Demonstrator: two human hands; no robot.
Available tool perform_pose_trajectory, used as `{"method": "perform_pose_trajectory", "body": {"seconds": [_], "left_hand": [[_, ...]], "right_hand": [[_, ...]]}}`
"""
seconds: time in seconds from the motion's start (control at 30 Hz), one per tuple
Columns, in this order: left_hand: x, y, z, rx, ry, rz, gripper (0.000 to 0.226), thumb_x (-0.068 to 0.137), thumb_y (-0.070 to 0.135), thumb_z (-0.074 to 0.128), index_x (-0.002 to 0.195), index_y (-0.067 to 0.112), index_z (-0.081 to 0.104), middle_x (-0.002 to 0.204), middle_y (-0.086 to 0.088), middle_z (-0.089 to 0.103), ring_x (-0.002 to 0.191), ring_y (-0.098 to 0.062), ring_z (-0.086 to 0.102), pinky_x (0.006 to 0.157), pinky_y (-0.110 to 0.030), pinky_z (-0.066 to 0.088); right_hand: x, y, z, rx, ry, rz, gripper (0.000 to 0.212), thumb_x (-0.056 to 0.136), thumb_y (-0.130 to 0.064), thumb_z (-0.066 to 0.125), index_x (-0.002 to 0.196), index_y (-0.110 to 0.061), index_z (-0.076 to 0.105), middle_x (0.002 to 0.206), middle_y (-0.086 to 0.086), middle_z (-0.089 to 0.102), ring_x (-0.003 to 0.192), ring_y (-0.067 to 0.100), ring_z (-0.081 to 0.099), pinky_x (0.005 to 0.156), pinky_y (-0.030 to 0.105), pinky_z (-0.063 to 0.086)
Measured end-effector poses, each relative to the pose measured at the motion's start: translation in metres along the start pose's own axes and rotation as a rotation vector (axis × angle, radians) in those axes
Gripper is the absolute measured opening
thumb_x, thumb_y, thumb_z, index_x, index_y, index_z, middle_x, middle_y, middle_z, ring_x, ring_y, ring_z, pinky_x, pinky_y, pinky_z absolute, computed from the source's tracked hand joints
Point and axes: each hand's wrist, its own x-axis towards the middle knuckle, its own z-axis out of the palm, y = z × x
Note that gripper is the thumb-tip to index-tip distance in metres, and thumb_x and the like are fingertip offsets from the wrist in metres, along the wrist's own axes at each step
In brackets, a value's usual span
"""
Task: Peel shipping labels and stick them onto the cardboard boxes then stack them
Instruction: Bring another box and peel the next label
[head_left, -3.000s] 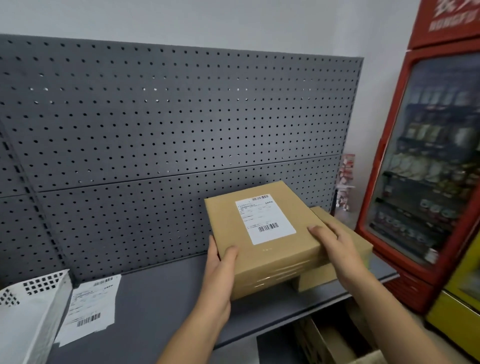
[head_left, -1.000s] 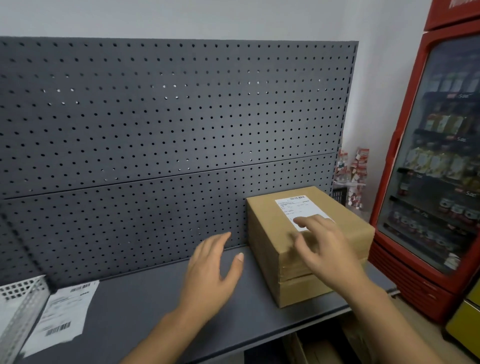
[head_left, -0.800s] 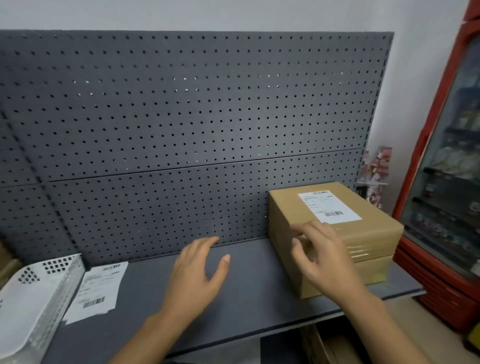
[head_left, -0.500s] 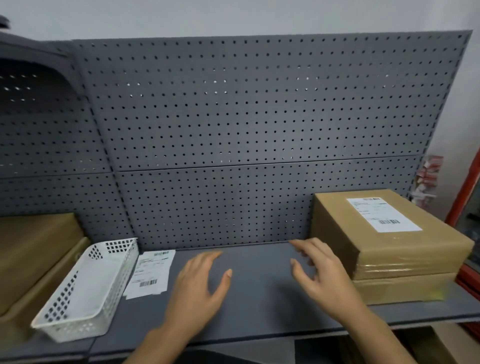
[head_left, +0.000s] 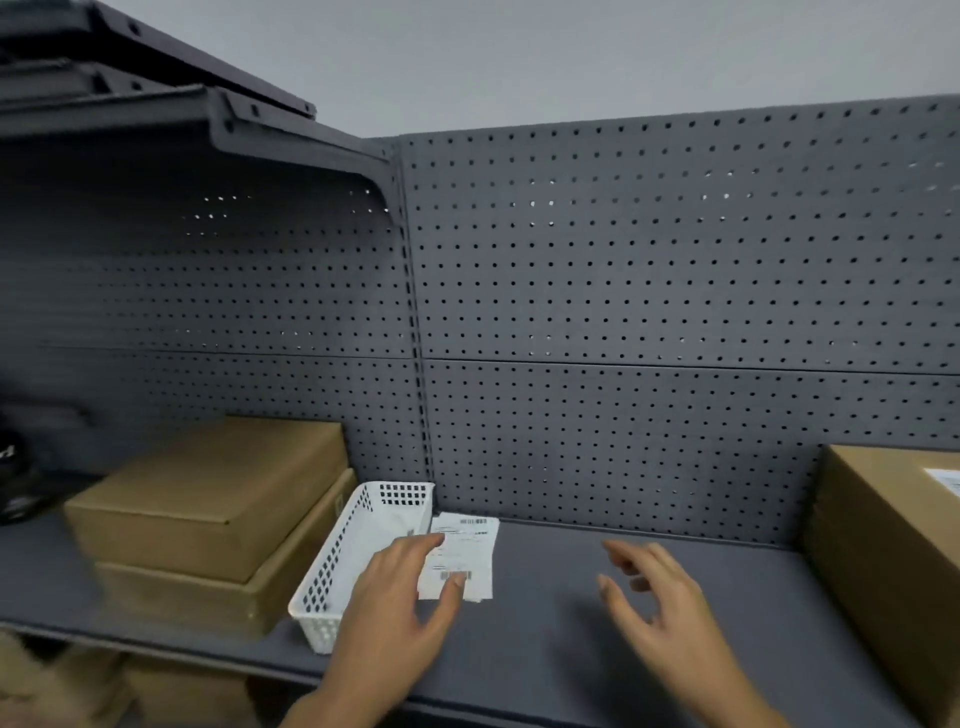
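Note:
A white shipping label sheet (head_left: 466, 552) lies flat on the grey shelf (head_left: 545, 639), beside a white plastic basket (head_left: 358, 540). My left hand (head_left: 400, 613) hovers open just in front of the sheet, fingertips over its lower left edge. My right hand (head_left: 660, 608) is open and empty over the bare shelf to the right. At the far right stands the labelled cardboard box stack (head_left: 883, 561), partly cut off by the frame. Two unlabelled cardboard boxes (head_left: 208, 499) are stacked at the left.
A grey pegboard (head_left: 649, 322) backs the shelf. An upper shelf (head_left: 197, 124) juts out at the top left. A dark object (head_left: 15, 483) sits at the far left edge. More cardboard (head_left: 62, 686) shows below the shelf.
My hands let go of the labelled box on the stack at the right, and my view swung left. Both hands moved left; the left one now reaches the label sheet.

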Motion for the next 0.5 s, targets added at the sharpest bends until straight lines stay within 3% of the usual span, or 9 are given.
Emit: {"method": "perform_pose_trajectory", "body": {"seconds": [0.27, 0.37, 0.43, 0.5], "left_hand": [[0.000, -0.058, -0.044, 0.019, 0.020, -0.071, 0.056, 0.092, 0.070, 0.041, 0.138, 0.040, 0.052, 0.133, 0.034, 0.048, 0.128, 0.006, 0.045, 0.105, -0.023, 0.042], [0.002, -0.073, -0.054, 0.023, 0.015, -0.080, 0.056, 0.093, 0.070, 0.041, 0.139, 0.040, 0.052, 0.134, 0.034, 0.048, 0.128, 0.006, 0.045, 0.105, -0.023, 0.042], [0.005, -0.081, -0.061, 0.016, 0.011, -0.081, 0.055, 0.093, 0.069, 0.042, 0.139, 0.040, 0.052, 0.135, 0.033, 0.048, 0.127, 0.006, 0.045, 0.106, -0.023, 0.042], [0.007, -0.088, -0.067, 0.007, -0.012, -0.080, 0.055, 0.094, 0.069, 0.041, 0.141, 0.042, 0.050, 0.138, 0.035, 0.046, 0.129, 0.008, 0.044, 0.106, -0.023, 0.042]], "right_hand": [[0.027, -0.038, 0.064, 0.071, -0.041, -0.052, 0.031, 0.093, -0.033, 0.070, 0.123, -0.025, 0.068, 0.109, -0.019, 0.063, 0.110, -0.003, 0.054, 0.086, 0.008, 0.044], [0.033, -0.051, 0.084, 0.093, -0.062, -0.066, 0.027, 0.092, -0.040, 0.066, 0.119, -0.035, 0.065, 0.106, -0.021, 0.062, 0.110, -0.003, 0.055, 0.086, 0.006, 0.043], [0.036, -0.059, 0.097, 0.100, -0.072, -0.071, 0.026, 0.092, -0.036, 0.068, 0.118, -0.040, 0.063, 0.106, -0.022, 0.061, 0.110, -0.001, 0.056, 0.086, 0.006, 0.042], [0.040, -0.064, 0.109, 0.103, -0.075, -0.056, 0.028, 0.093, -0.031, 0.069, 0.121, -0.034, 0.065, 0.105, -0.021, 0.062, 0.109, -0.001, 0.056, 0.085, 0.006, 0.043]]}}
